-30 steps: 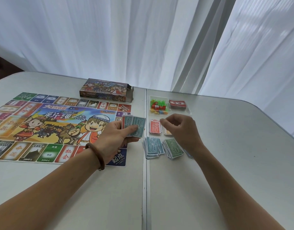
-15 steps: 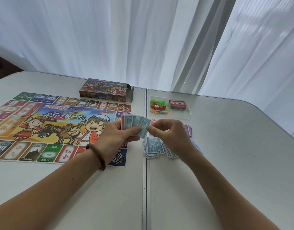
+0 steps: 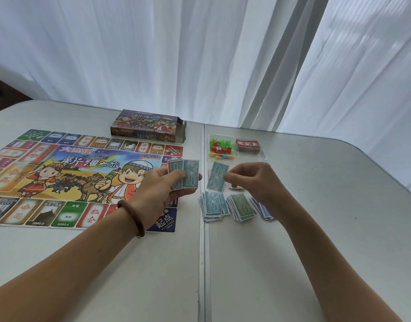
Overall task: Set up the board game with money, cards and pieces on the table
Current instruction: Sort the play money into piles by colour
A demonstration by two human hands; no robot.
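Across the table: game board toward the left edge, box by the far edge. Left hand, grip clamped on a fan of notes. Right hand, grip pinching one teal note above the money piles mid-table. Pieces just beyond.

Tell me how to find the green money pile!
Start at the seam down the middle of the white table. Just right of it, three money piles lie in a row near the right hand. The green pile is the middle one, marked 500, between a teal pile and a bluish pile.
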